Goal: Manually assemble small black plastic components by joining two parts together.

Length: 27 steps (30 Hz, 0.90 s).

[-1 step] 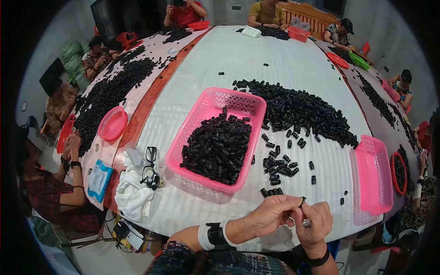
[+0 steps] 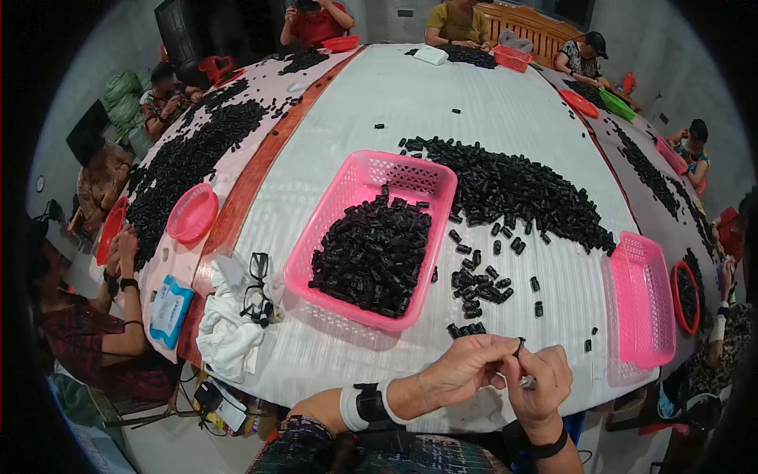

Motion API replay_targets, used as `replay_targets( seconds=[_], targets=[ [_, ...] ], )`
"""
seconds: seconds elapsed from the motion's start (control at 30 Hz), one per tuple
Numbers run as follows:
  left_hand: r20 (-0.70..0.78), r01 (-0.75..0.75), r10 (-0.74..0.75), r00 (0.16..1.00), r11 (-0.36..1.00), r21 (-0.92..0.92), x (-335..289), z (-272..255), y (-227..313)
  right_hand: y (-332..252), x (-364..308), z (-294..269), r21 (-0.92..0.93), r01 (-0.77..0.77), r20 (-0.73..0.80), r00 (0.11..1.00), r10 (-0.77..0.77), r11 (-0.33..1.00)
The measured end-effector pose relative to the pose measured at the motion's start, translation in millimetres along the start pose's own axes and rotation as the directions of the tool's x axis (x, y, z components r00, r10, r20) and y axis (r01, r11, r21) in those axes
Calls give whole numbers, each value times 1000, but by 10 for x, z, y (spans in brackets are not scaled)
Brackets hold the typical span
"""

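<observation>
At the near edge of the table my left hand (image 2: 466,371) and my right hand (image 2: 542,385) meet, fingertips pinched together. Between them is a small black part (image 2: 521,344), mostly covered by the fingers. Just beyond my left hand lie several loose black cylindrical pieces (image 2: 467,329), with more strewn further off. A big heap of such pieces (image 2: 521,186) spreads across the far side. Left of it stands a pink perforated basket (image 2: 294,278), partly filled with the same black pieces (image 2: 371,257).
At the right is another pink basket (image 2: 646,308). To the left lie a white cloth (image 2: 229,336), black-framed glasses (image 2: 258,272) and a blue-and-white packet (image 2: 170,312). A round pink basket (image 2: 192,215) stands beyond. Several people sit around the table with their own black heaps.
</observation>
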<state>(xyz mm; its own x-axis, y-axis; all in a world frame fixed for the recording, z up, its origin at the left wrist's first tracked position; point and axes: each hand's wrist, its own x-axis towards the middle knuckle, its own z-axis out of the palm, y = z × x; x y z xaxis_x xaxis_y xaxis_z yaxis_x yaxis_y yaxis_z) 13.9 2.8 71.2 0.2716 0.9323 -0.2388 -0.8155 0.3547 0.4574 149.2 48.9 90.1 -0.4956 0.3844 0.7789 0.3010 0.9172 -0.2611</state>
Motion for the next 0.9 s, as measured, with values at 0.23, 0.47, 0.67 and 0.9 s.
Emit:
replay_targets(
  seconds=[0.23,0.47,0.67,0.9],
  targets=[
    [-194,-295,283,939,955,-32,-73,-70,315,96,259,-43,84,-114,143,985,101,990],
    [-381,-503,391,838,823,-264,-110,-317,940,395,114,92,26,-321,395,873,285,947],
    [-266,-532,462,846,748,-396,-267,-432,1094,392,81,281,-54,-361,611,726,317,931],
    [-192,-448,406,894,789,-420,-183,-375,960,497,37,513,-156,-239,703,655,277,959]
  ],
)
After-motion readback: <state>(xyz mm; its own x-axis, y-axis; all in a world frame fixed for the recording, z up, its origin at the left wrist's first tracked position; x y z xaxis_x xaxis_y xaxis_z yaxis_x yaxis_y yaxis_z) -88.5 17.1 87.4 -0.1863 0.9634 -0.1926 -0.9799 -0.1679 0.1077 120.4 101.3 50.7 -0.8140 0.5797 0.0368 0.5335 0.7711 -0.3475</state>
